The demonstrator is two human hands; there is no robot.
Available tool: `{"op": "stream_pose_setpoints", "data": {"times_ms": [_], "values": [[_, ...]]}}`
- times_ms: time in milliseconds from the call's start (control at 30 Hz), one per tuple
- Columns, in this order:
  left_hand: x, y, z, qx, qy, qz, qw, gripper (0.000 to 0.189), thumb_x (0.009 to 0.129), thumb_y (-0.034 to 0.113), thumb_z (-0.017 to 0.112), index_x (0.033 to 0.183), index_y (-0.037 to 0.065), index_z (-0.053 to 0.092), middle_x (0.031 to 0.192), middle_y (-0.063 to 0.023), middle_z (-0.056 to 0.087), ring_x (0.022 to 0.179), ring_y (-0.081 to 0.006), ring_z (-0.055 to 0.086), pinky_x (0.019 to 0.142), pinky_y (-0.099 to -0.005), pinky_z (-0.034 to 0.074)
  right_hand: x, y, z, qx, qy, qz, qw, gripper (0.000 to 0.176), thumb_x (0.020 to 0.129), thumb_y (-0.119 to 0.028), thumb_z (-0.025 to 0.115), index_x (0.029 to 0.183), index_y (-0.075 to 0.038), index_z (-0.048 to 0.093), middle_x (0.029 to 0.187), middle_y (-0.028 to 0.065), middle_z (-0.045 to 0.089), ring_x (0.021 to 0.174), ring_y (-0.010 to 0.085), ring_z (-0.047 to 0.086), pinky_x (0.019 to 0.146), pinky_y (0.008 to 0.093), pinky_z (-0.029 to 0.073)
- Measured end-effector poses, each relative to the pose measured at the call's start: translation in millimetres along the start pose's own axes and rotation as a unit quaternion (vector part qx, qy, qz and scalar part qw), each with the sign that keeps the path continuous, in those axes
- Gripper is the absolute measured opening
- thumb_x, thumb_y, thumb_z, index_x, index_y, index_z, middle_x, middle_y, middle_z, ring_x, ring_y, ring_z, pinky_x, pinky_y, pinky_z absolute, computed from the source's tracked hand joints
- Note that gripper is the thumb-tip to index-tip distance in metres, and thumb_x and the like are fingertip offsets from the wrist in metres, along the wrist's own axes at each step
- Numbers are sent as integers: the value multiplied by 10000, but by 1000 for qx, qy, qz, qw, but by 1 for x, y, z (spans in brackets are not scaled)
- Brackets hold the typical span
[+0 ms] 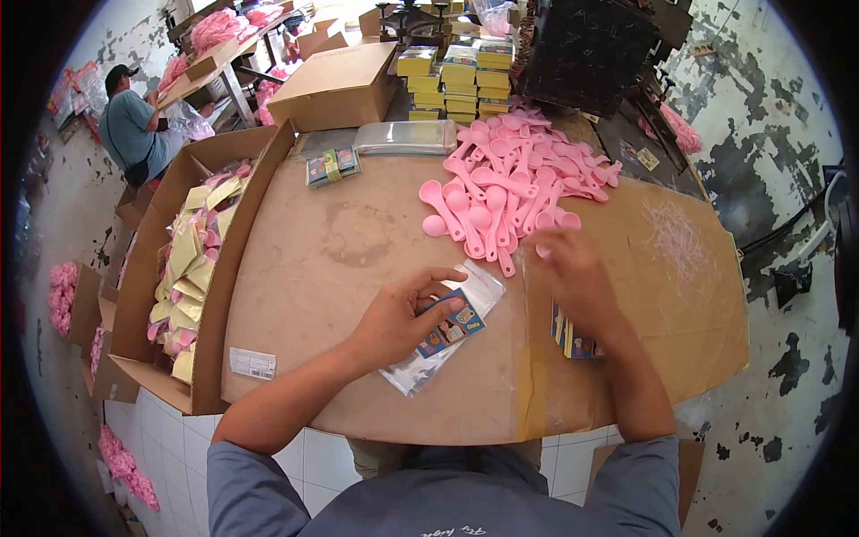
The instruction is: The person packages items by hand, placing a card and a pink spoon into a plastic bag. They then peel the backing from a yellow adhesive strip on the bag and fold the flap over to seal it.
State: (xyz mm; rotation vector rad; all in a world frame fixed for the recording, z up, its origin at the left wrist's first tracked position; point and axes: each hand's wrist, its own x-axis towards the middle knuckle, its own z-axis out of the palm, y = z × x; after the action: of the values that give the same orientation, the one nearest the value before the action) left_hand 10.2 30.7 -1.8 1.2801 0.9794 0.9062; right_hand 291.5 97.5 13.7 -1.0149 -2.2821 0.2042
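- The blue card (465, 320) lies nearer the person than the spoon pile (514, 183) and slightly to its left, tilted across a clear plastic bag (486, 285) on the table (304, 304).
- The left hand (407, 313), also on the near side of the pile, grasps the card, its thumb pressed across the printed face; fingers are bent over the bag.
- The right hand (568, 273) is at the pile's near right edge, blurred, with fingers curled; I cannot tell whether they grip a spoon.
- A card stack (560, 331) sits nearer the person than the pile, partly hidden by the right forearm.
- Thin pale strands (673, 240) lie to the right of the pile.
- Left of the pile are a banded bundle (333, 166) and, just beside the spoons, a clear plastic tray (407, 137).
- Yellow-edged stacks (459, 76) rise behind the pile, a black box (586, 54) to their right.
- Behind the pile and to its left stands a closed cardboard box (333, 87).
- Well to the pile's left, an open carton (242, 233) holds pink-and-yellow packets (183, 286).
- Farther left and beyond, another person (134, 125) wears a dark cap.
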Motion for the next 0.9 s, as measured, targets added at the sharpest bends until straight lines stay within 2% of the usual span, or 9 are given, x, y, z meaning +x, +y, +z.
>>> {"op": "stream_pose_setpoints", "data": {"times_ms": [67,167,267,367,467,567,767,867,900], "values": [[-1,-1,0,-4,-7,1,1000,386,1021,44,654,1384,-25,541,1115,-143,731,1051,-148,706,877,-288,595,3,30,-9,-197,8,-54,979,212,881,-34,700,1091,-7,707,1157,126,666,1067,333,659,884,441,537],[1,-8,1,3,-16,39,999,377,1027,59,649,1380,-28,547,1106,-123,741,1016,-128,707,841,-273,592,-5,29,-2,-26,-47,49,997,286,867,22,652,1143,-27,709,1188,115,667,1113,328,651,938,422,532],[2,-13,0,4,-28,47,998,364,1032,66,643,1369,-39,557,1100,-104,748,1003,-111,704,837,-268,586,-4,18,-4,64,-76,-12,995,279,855,33,671,1117,-44,724,1165,102,669,1084,330,655,925,406,537],[1,-8,-2,1,-40,-6,999,334,1034,79,645,1336,-49,579,1097,-96,749,1005,-100,699,843,-270,580,-3,12,-15,75,-98,12,992,252,853,16,700,1092,-57,734,1155,89,669,1087,311,644,940,405,525],[1,-6,-6,-16,-62,-35,997,296,1036,97,651,1291,-47,604,1085,-91,752,987,-87,697,824,-263,576,-6,27,-16,-70,-84,-28,994,258,827,-13,734,1079,-70,731,1113,64,665,1111,268,615,976,418,495],[2,-5,-6,-49,-60,-41,996,273,1038,109,654,1264,-39,614,1070,-88,755,954,-80,695,793,-255,574,-9,27,-14,-95,-90,-25,991,220,842,-48,738,1059,-81,731,1118,56,656,1132,255,591,999,421,475],[3,-5,-6,-72,-46,-13,996,324,1030,123,674,1301,-35,589,1094,-106,759,951,-88,707,812,-245,574,-8,18,-15,-57,-152,-63,985,217,903,-87,714,1117,-69,682,1131,84,621,1101,274,596,975,414,485],[3,-4,-5,-76,-26,1,997,330,1032,113,669,1314,-37,588,1105,-110,758,960,-92,707,824,-249,578,-10,21,-27,102,-229,56,967,202,943,-77,685,1143,-56,665,1129,96,603,1020,239,616,910,379,506],[3,-4,-5,-80,-17,3,997,331,1033,110,666,1319,-38,589,1109,-111,758,963,-94,707,828,-251,579,-8,18,-29,138,-208,63,966,193,949,-70,675,1141,-52,667,1112,91,607,986,224,616,879,367,507]]}}
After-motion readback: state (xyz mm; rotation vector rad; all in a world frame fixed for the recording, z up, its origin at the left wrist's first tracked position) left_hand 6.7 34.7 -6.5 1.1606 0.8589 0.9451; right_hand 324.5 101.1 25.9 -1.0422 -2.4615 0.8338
